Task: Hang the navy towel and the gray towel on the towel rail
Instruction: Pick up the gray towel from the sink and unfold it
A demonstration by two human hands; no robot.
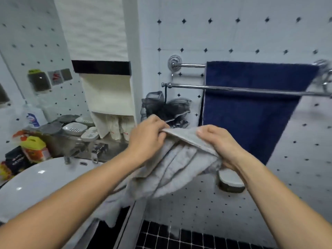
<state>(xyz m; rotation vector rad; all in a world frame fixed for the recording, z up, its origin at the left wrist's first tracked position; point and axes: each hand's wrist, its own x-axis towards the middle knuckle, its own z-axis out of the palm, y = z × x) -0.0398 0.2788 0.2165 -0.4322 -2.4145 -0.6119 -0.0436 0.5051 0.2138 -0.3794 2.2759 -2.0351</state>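
The navy towel (251, 108) hangs spread over the back bar of the chrome towel rail (188, 85) on the tiled wall, behind the front bar. The gray towel (170, 169) is bunched in front of me below the rail, its lower end drooping toward the sink edge. My left hand (149, 139) pinches its top hem at the left. My right hand (221, 142) grips the same hem farther right, with folds gathered under the palm. The left stretch of both bars is bare.
A dark mesh bath sponge (167, 106) hangs from the front bar's left end. The white sink (36, 186) with its tap sits lower left, with soap dishes (75, 128) and bottles behind. A wall soap holder (230, 182) sits below my right hand.
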